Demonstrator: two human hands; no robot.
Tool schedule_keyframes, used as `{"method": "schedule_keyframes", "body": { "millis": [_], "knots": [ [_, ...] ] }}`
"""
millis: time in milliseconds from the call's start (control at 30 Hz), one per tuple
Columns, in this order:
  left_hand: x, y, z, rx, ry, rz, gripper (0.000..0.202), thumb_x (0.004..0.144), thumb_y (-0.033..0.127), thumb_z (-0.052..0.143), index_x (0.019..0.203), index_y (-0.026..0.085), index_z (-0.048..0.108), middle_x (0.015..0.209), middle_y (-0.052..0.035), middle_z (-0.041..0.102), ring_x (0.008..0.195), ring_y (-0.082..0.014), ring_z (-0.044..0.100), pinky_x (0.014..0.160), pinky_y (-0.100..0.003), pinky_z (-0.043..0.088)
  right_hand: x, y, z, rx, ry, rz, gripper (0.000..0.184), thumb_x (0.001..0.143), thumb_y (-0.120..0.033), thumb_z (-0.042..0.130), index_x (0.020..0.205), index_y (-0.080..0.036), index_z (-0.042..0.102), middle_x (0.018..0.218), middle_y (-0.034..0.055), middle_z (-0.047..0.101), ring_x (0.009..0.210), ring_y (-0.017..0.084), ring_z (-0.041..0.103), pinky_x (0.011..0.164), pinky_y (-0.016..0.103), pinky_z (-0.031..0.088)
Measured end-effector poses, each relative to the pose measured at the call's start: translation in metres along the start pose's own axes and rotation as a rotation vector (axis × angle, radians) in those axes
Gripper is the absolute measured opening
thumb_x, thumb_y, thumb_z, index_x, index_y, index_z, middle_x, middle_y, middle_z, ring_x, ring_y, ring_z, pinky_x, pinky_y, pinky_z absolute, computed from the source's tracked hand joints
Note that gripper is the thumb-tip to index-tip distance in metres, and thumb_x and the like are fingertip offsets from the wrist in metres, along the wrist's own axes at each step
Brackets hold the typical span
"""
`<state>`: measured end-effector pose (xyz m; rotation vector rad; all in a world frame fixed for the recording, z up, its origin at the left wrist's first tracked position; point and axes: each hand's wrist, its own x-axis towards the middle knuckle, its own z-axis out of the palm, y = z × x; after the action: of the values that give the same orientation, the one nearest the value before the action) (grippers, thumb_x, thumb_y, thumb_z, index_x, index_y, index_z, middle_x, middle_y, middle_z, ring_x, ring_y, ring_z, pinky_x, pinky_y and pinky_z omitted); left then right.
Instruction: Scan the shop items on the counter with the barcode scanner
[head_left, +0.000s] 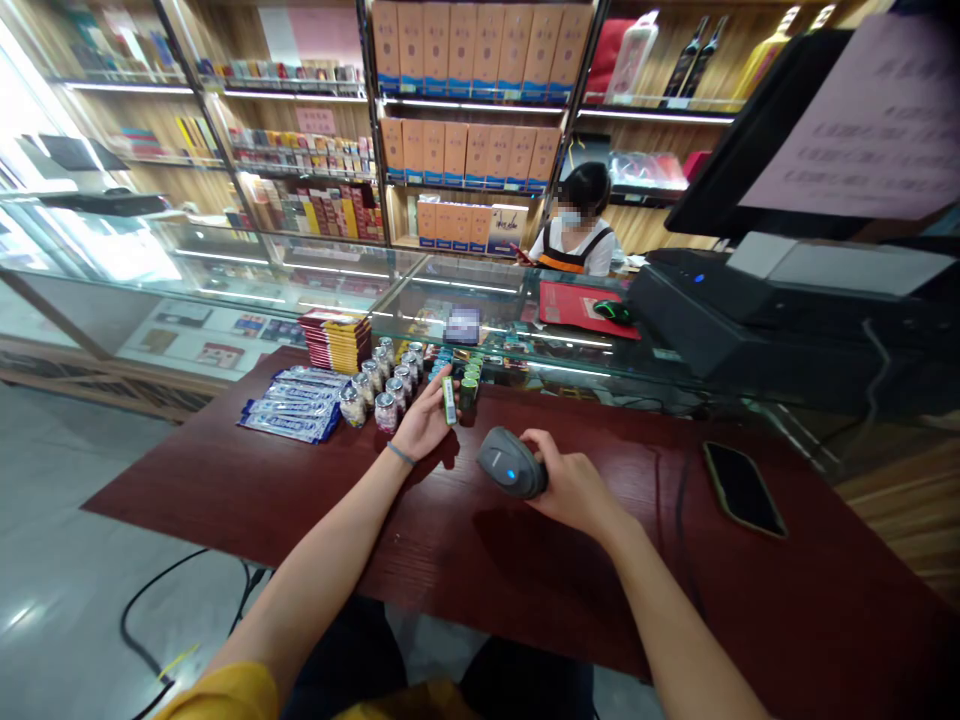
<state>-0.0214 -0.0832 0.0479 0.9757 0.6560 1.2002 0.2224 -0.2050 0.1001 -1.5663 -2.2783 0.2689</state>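
Observation:
My left hand (424,420) is closed round a small green and white pack (448,399), held upright just above the dark red counter (225,480). My right hand (574,488) grips a grey handheld barcode scanner (510,463) with a blue light, its head turned toward the pack a short way to its left. Just behind the pack stand green rolls (469,382) and rows of small clear jars (382,385).
Blue flat packs (296,405) and a stack of red and yellow boxes (337,340) lie at the left. A black phone (742,488) lies at the right, near a black printer (750,320) and monitor (817,130). A person (577,230) sits behind the glass showcase (300,275). Cables hang below the counter.

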Motion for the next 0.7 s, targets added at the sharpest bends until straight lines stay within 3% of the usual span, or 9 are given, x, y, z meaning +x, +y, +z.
{"method": "schedule_keyframes", "body": {
  "millis": [133,333,467,567,700],
  "knots": [
    [0.001,-0.003,-0.002,-0.057,-0.025,-0.01,0.048,0.094,0.037,0.059,0.142,0.032,0.056,0.125,-0.0068,0.066,0.096,-0.0168,0.065,0.081,-0.033,0.056,-0.001,0.001,-0.001,-0.002,-0.014,-0.033,0.057,0.072,-0.022,0.069,0.125,-0.027,0.047,0.09,0.0023,0.078,0.074,0.027,0.076,0.059,0.027,0.039],
    [0.005,-0.008,-0.004,0.02,-0.017,-0.011,0.044,0.098,0.038,0.054,0.141,0.032,0.056,0.125,-0.0082,0.064,0.095,-0.0165,0.065,0.079,-0.032,0.055,-0.003,0.005,0.002,-0.076,-0.008,-0.086,0.037,0.073,-0.024,0.068,0.106,-0.026,0.053,0.082,0.0035,0.077,0.071,0.029,0.075,0.057,0.027,0.035],
    [0.004,-0.007,-0.003,-0.003,-0.033,-0.014,0.046,0.096,0.037,0.057,0.142,0.033,0.056,0.126,-0.0078,0.064,0.097,-0.0168,0.065,0.079,-0.032,0.055,-0.004,0.006,0.0,-0.032,0.011,-0.061,0.04,0.073,-0.026,0.069,0.11,-0.027,0.054,0.084,0.0025,0.077,0.073,0.028,0.075,0.058,0.027,0.037],
    [-0.001,-0.006,0.0,-0.028,-0.082,-0.028,0.052,0.09,0.038,0.066,0.141,0.033,0.056,0.124,-0.0067,0.065,0.097,-0.0167,0.066,0.08,-0.032,0.056,-0.002,0.008,-0.003,0.01,0.051,-0.006,0.047,0.074,-0.03,0.071,0.117,-0.028,0.052,0.089,0.0023,0.078,0.078,0.029,0.076,0.061,0.027,0.039],
    [-0.006,-0.012,0.01,-0.005,-0.116,-0.066,0.054,0.081,0.037,0.077,0.131,0.027,0.063,0.118,-0.007,0.068,0.094,-0.0158,0.066,0.081,-0.029,0.056,0.001,0.024,-0.01,-0.023,0.194,0.207,0.043,0.077,-0.04,0.071,0.114,-0.028,0.051,0.086,0.0037,0.077,0.076,0.032,0.075,0.059,0.029,0.039]
  ]
}}
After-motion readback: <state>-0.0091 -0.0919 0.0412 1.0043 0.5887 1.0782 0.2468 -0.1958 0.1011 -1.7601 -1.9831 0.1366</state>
